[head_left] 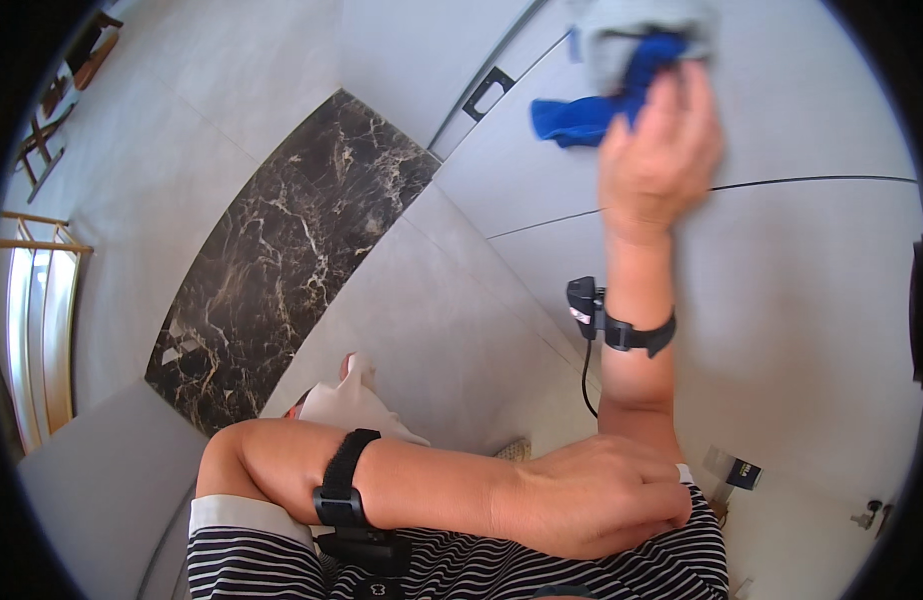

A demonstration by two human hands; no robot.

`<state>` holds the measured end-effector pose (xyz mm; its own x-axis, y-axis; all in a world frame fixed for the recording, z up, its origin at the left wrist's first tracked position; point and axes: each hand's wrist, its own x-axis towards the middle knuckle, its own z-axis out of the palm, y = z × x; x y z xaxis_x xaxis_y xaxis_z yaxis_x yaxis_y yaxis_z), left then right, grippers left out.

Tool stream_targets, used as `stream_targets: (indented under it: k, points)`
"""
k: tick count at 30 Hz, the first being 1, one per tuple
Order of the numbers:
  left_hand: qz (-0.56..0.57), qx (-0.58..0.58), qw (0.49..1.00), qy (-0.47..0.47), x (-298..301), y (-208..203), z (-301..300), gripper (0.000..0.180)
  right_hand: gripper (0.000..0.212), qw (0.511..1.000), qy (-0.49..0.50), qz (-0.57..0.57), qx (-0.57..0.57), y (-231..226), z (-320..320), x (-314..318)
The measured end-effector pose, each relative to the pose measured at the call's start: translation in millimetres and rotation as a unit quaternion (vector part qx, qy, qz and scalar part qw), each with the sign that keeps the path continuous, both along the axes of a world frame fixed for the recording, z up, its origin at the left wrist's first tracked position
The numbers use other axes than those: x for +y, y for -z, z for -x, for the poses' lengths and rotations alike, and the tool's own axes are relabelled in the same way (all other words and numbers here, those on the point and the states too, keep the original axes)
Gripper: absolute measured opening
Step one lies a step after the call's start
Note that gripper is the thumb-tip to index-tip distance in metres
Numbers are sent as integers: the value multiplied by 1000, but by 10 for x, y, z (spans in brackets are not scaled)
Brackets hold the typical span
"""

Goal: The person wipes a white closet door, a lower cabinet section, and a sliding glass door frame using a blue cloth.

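Out ahead, my right hand (662, 150) is stretched along a pale panel surface and smeared by motion. Its fingers press around a blue cloth (577, 120), whose loose end trails to the left. Just beyond the fingertips is a blurred pale grey, soft-looking thing (607, 55); I cannot make out its kind. Across my body lies my left arm, with my left hand (592, 495) curled closed at the white-edged right sleeve (685, 473) of my striped shirt. Its fingertips are partly hidden, and they appear to pinch the sleeve.
Pale panels (782, 240) with thin dark seams spread ahead and right, one bearing a black-rimmed pull opening (489, 94). A dark veined marble strip (292, 250) crosses the floor. Far left stands a wood-framed piece (47, 240). A black device (584, 305) with a cable is strapped to my right wrist.
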<state>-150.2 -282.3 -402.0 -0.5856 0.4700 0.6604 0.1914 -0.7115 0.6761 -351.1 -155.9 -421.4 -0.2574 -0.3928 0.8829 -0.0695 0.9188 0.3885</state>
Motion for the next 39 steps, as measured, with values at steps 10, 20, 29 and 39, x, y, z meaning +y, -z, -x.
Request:
stream_targets:
  k: [10, 20, 29, 39]
  points:
    - [10, 44, 999, -18, -20, -42, -93, 13, 20, 766, 112, -117, -622, 2760, -285, 65]
    - [-18, 35, 999, 4, -71, -5, -114, 15, 33, 589, 124, 310, -736, 2884, -1067, 597]
    - [-13, 54, 998, 0, -144, -45, -76, 19, 26, 64, -60, 903, -421, 3443, -270, -13]
    - [15, 77, 997, -7, -224, -37, 40, 21, 29, 62, -267, 889, -366, 2699, 21, -344]
